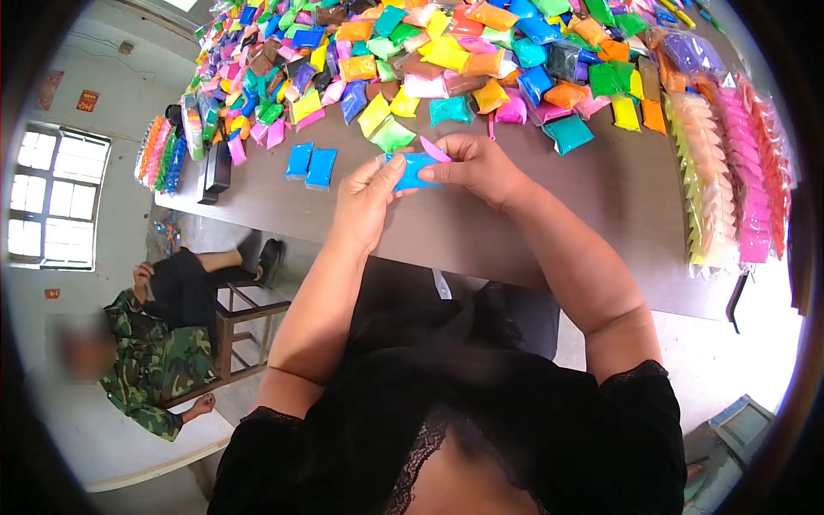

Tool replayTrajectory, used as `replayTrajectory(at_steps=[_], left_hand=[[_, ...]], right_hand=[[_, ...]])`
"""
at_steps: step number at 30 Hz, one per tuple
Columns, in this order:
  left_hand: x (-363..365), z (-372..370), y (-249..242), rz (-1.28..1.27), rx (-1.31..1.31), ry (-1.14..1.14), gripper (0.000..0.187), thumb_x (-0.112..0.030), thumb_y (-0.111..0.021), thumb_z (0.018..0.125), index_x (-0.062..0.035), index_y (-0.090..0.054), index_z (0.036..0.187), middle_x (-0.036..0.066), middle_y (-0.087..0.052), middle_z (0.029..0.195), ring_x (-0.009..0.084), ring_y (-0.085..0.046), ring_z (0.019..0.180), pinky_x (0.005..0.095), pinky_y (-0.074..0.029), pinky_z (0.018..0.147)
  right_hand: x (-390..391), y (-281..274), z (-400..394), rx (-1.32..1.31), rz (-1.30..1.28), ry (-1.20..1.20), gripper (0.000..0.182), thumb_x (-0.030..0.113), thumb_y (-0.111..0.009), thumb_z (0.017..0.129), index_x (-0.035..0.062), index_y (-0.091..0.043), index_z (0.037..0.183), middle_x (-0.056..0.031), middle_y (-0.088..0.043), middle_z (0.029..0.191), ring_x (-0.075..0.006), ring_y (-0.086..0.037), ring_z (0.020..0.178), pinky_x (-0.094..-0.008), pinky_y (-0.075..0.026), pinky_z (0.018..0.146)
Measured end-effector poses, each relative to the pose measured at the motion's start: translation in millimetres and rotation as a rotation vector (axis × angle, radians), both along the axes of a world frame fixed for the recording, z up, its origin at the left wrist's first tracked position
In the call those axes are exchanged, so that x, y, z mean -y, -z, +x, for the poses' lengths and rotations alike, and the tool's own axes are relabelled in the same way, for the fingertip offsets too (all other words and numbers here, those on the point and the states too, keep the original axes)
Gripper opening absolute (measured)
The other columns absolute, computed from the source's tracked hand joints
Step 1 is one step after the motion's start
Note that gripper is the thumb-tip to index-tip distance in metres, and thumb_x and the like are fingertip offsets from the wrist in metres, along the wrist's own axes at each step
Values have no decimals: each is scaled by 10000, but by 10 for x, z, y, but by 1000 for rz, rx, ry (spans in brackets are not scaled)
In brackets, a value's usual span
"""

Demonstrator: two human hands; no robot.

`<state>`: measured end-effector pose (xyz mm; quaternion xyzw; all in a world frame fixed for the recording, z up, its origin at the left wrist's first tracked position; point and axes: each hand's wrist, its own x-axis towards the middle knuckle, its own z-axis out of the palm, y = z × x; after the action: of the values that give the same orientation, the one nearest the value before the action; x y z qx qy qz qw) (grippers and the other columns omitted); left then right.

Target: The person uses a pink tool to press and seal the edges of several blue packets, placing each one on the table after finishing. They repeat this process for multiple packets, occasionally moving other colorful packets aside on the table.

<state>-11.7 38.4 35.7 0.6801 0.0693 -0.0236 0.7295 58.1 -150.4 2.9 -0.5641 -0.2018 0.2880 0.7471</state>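
Observation:
A small blue clay-like packet (413,173) is held between my two hands above the near part of the table. The fingers and thumb of my left hand (367,190) pinch its left end. My right hand (482,168) grips the right end, thumb on top. A thin, curved pink piece (434,150) sticks up by the right fingers; I cannot make out its kind. Left of my hands, two similar blue packets (299,160) lie side by side on the table. A light green packet (392,135) lies just beyond my fingertips.
A large heap of colourful packets (446,53) covers the far side of the brown table (601,206). Long bagged strips of pink packets (743,172) and other colours lie at the right. A black box (216,169) stands left. Someone in a camouflage jacket (172,352) sits nearby.

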Motion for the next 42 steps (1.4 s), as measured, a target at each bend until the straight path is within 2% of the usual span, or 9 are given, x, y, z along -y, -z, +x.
replayTrajectory(at_steps=[8, 12, 18, 20, 23, 34, 36, 38, 42], left_hand=[[113, 27, 53, -535, 34, 0, 442, -319, -548, 1005, 10, -522, 1299, 133, -599, 1255, 217, -592, 1147, 410, -486, 988], [166, -19, 198, -386, 133, 45, 452, -283, -571, 995, -1, -486, 1337, 137, -563, 1314, 224, -553, 1215, 429, -422, 1073], [22, 75, 94, -169, -6, 13, 311, -201, -624, 970, -23, -592, 1223, 75, -660, 1134, 167, -648, 998, 323, -539, 817], [-32, 79, 72, 223, -134, 200, 241, -185, -634, 958, -32, -631, 1143, 69, -690, 1010, 149, -664, 877, 283, -547, 732], [-23, 56, 37, 338, -155, 317, 245, -197, -683, 924, -39, -649, 1108, 45, -680, 949, 111, -634, 832, 254, -508, 684], [-70, -56, -65, 398, -115, 176, 320, -254, -766, 854, -44, -685, 1081, 0, -671, 857, 70, -590, 755, 228, -477, 662], [-11, -63, -54, 403, -96, 154, 321, -239, -765, 860, -36, -684, 1094, 5, -676, 871, 78, -602, 773, 228, -484, 681], [67, -55, -3, 52, 68, 19, 306, -194, -753, 875, -15, -685, 1114, 21, -683, 895, 91, -621, 810, 233, -498, 715], [-31, -40, 50, 13, 39, 30, 324, -160, -745, 882, 3, -669, 1151, 37, -686, 945, 104, -629, 836, 243, -507, 746]], right_hand=[[23, -1, -2, -209, 0, 47, 196, 135, -770, 847, 35, -690, 995, -8, -676, 882, -49, -552, 740, -228, -428, 639], [-30, -5, -75, -142, 95, 12, 197, 162, -766, 856, 36, -689, 986, 6, -660, 852, -38, -526, 710, -225, -393, 603], [11, -37, 19, 33, -1, 200, 232, 160, -765, 859, 0, -687, 1009, -24, -662, 892, -90, -604, 834, -258, -482, 765], [37, -60, 4, 52, 11, 100, 295, 139, -768, 848, 19, -676, 1102, -11, -650, 969, -101, -607, 946, -261, -483, 859], [18, 49, 6, 128, 9, 25, 227, 97, -753, 852, 22, -681, 1053, -3, -640, 946, -91, -609, 906, -256, -485, 824], [0, 78, 10, 78, -66, 18, 114, 102, -717, 885, 31, -695, 972, 9, -671, 895, -64, -591, 847, -240, -477, 771], [-14, 90, 8, 72, -25, 90, 157, 121, -744, 871, 25, -701, 987, 8, -653, 842, -53, -559, 747, -225, -449, 647], [42, 30, 22, 22, -23, 88, 155, 132, -741, 876, 29, -702, 986, 14, -646, 835, -50, -547, 735, -222, -440, 638], [13, 72, 26, 0, -34, 97, 153, 159, -738, 885, 44, -705, 980, 34, -626, 805, -35, -511, 685, -210, -407, 592]])
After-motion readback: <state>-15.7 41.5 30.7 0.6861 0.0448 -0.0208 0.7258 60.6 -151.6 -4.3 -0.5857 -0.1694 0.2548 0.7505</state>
